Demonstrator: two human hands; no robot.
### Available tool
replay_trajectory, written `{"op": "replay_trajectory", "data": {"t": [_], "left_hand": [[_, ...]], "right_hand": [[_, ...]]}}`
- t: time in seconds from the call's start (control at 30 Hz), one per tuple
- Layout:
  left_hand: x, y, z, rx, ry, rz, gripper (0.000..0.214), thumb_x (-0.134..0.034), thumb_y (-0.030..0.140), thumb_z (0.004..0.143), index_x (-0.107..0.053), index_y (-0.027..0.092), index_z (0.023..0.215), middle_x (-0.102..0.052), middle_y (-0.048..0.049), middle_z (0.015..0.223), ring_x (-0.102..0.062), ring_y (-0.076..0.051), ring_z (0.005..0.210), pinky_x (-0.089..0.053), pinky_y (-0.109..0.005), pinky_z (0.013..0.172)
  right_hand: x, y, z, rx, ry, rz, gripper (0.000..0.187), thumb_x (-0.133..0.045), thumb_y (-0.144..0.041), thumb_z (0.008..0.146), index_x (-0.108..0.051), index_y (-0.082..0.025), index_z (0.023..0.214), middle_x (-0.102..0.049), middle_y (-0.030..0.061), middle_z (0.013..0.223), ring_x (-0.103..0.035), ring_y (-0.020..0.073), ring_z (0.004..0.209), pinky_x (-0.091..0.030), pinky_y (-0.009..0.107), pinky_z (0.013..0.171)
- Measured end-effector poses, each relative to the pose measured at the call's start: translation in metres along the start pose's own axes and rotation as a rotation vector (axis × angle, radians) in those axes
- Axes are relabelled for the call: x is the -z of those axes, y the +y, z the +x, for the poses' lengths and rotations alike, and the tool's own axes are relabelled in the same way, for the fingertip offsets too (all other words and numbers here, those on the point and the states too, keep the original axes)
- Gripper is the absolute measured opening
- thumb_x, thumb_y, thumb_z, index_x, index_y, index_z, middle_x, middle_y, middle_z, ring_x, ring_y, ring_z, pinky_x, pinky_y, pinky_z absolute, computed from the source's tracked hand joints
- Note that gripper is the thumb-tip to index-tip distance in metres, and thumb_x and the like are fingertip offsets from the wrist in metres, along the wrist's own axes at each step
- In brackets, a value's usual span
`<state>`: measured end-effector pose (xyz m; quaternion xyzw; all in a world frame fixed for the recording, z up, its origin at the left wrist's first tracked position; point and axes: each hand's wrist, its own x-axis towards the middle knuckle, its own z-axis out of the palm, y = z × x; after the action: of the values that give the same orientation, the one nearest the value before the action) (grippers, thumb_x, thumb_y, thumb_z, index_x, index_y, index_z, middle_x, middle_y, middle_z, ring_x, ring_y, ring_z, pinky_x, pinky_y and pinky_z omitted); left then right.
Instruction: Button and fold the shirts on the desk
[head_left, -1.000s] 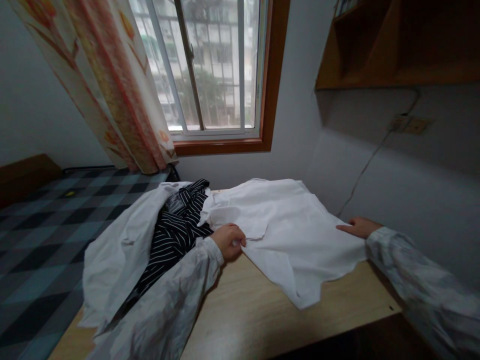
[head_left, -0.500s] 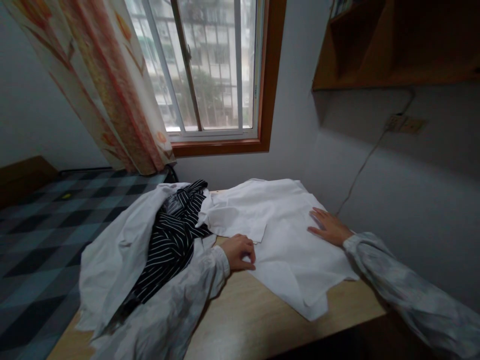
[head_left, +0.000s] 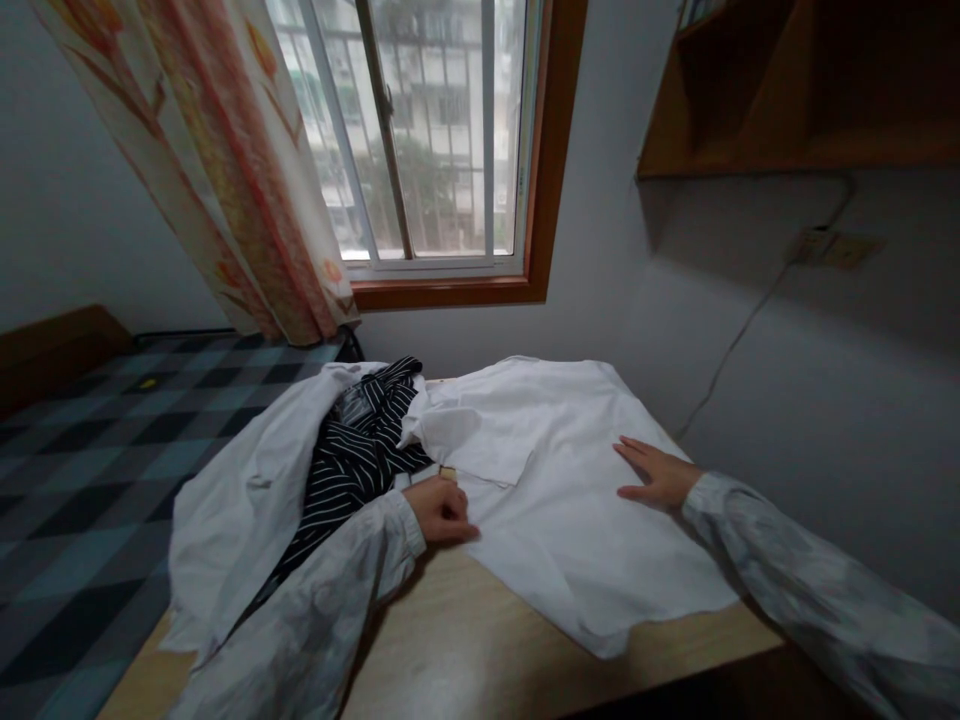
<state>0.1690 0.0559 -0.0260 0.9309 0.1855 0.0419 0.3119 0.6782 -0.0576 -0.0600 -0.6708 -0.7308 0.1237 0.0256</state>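
Note:
A white shirt (head_left: 570,430) lies spread over the wooden table (head_left: 450,640), its near corner drooping close to the front edge. My left hand (head_left: 442,510) is closed at the shirt's left edge, with fingers curled and thumb pressed to the cloth. On the shirt's right side rests my right hand (head_left: 660,475), its fingers stretched out and apart. Left of the shirt is a heap with a black garment with white stripes (head_left: 349,460) and another white garment (head_left: 240,500). My left forearm covers the near part of that heap.
A bed with a checked cover (head_left: 67,510) adjoins the table on the left. Behind are a window (head_left: 435,150) and a flowered curtain (head_left: 262,230). A wooden shelf (head_left: 735,150) hangs at upper right, above a cable (head_left: 731,345) running down the wall.
My left hand has moved left, drawing the shirt's edge with it. The cloth's near part lies flatter and wider. My right hand has slid slightly nearer to me, still flat.

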Motion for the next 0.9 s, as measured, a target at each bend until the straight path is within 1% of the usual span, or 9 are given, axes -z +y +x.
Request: {"op": "replay_trajectory", "data": {"t": [0.1, 0.2, 0.33, 0.47, 0.6, 0.7, 0.77, 0.83, 0.9], "left_hand": [[-0.001, 0.01, 0.01, 0.202, 0.143, 0.172, 0.053, -0.062, 0.054, 0.099, -0.065, 0.02, 0.058, -0.062, -0.0016, 0.064, -0.051, -0.014, 0.06, -0.039, -0.03, 0.066], [-0.007, 0.017, 0.02, 0.256, 0.325, 0.316, 0.033, -0.07, 0.045, 0.093, -0.069, 0.021, 0.071, -0.067, -0.0033, 0.081, -0.058, -0.017, 0.074, -0.042, -0.032, 0.075], [-0.017, 0.02, 0.024, 0.205, 0.492, 0.355, 0.023, -0.071, 0.042, 0.093, -0.068, 0.021, 0.084, -0.067, -0.007, 0.096, -0.062, -0.023, 0.091, -0.045, -0.035, 0.084], [-0.022, 0.019, 0.021, 0.162, 0.481, 0.374, 0.023, -0.068, 0.042, 0.096, -0.066, 0.021, 0.087, -0.066, -0.0075, 0.097, -0.06, -0.024, 0.091, -0.045, -0.037, 0.082], [-0.024, 0.018, 0.02, 0.127, 0.455, 0.4, 0.021, -0.066, 0.04, 0.098, -0.065, 0.022, 0.088, -0.066, -0.0076, 0.097, -0.06, -0.024, 0.09, -0.045, -0.037, 0.081], [-0.025, 0.017, 0.02, 0.108, 0.464, 0.411, 0.02, -0.064, 0.038, 0.099, -0.064, 0.022, 0.087, -0.067, -0.0071, 0.097, -0.06, -0.023, 0.091, -0.044, -0.038, 0.082], [-0.025, 0.018, 0.021, 0.097, 0.468, 0.423, 0.019, -0.064, 0.037, 0.099, -0.064, 0.022, 0.087, -0.067, -0.0066, 0.095, -0.06, -0.023, 0.091, -0.044, -0.038, 0.083], [-0.025, 0.019, 0.021, 0.089, 0.461, 0.433, 0.019, -0.063, 0.036, 0.099, -0.063, 0.022, 0.087, -0.067, -0.0063, 0.095, -0.061, -0.023, 0.092, -0.044, -0.038, 0.083], [-0.024, 0.021, 0.02, 0.091, 0.454, 0.428, 0.018, -0.064, 0.035, 0.099, -0.063, 0.022, 0.086, -0.067, -0.0062, 0.095, -0.061, -0.023, 0.093, -0.044, -0.038, 0.083]], "right_hand": [[0.029, -0.026, 0.025, 0.002, -0.073, 0.055, 0.08, -0.07, -0.068, 0.085, -0.066, -0.015, 0.146, -0.06, 0.0208, 0.155, -0.057, 0.0387, 0.142, -0.041, 0.047, 0.124], [0.041, -0.085, 0.057, 0.118, 0.063, 0.161, 0.057, -0.063, -0.062, 0.095, -0.072, -0.019, 0.131, -0.072, 0.0151, 0.135, -0.067, 0.0315, 0.124, -0.048, 0.04, 0.112], [0.025, -0.168, 0.099, 0.082, 0.19, 0.172, 0.054, -0.071, -0.069, 0.089, -0.074, -0.018, 0.108, -0.074, 0.0124, 0.108, -0.068, 0.0278, 0.097, -0.052, 0.038, 0.09], [0.001, -0.205, 0.127, 0.025, 0.211, 0.27, 0.036, -0.084, -0.052, 0.079, -0.07, -0.02, 0.084, -0.069, 0.0088, 0.095, -0.062, 0.0234, 0.087, -0.047, 0.034, 0.079], [-0.002, -0.191, 0.134, 0.09, 0.189, 0.607, 0.02, -0.071, -0.038, 0.08, -0.059, -0.022, 0.076, -0.061, 0.0002, 0.074, -0.056, 0.0181, 0.072, -0.043, 0.03, 0.069], [0.01, -0.152, 0.126, 0.122, 0.339, 0.847, 0.023, -0.067, -0.042, 0.074, -0.053, -0.024, 0.074, -0.058, -0.0022, 0.072, -0.055, 0.0171, 0.072, -0.044, 0.029, 0.07], [0.021, -0.116, 0.114, 0.024, 0.493, 0.93, 0.028, -0.067, -0.048, 0.071, -0.053, -0.024, 0.072, -0.058, -0.0024, 0.072, -0.055, 0.0176, 0.073, -0.045, 0.028, 0.069], [0.031, -0.073, 0.096, -0.163, 0.616, 0.998, 0.028, -0.065, -0.051, 0.071, -0.057, -0.025, 0.078, -0.059, -0.0027, 0.071, -0.056, 0.0182, 0.069, -0.045, 0.028, 0.063], [0.038, -0.029, 0.075, -0.305, 0.728, 0.946, 0.029, -0.062, -0.052, 0.069, -0.062, -0.025, 0.081, -0.064, -0.0009, 0.072, -0.061, 0.0205, 0.069, -0.048, 0.029, 0.062]]}}
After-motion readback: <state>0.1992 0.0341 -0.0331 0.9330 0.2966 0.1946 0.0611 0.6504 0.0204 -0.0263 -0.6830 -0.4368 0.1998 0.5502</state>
